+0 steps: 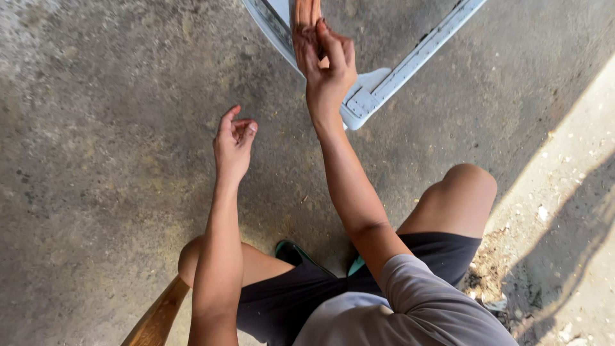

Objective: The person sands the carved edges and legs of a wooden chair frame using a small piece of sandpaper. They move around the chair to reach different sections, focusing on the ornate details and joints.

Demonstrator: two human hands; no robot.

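Observation:
My right hand (328, 61) is raised at the top centre, its fingers wrapped around a reddish-brown wooden piece (306, 14) that runs out of the top edge. Right behind the hand lies the corner of a pale grey metal frame (368, 99) on the concrete floor. My left hand (232, 144) hovers lower and to the left, fingers loosely curled, holding nothing and touching nothing. I am seated, with both bare knees apart below the hands.
The grey frame's two rails (423, 54) run up and out of view. A wooden leg or handle (157, 317) sticks out at the lower left. Rough concrete floor (102, 128) spreads all around, with a sunlit patch with debris (564, 211) to the right.

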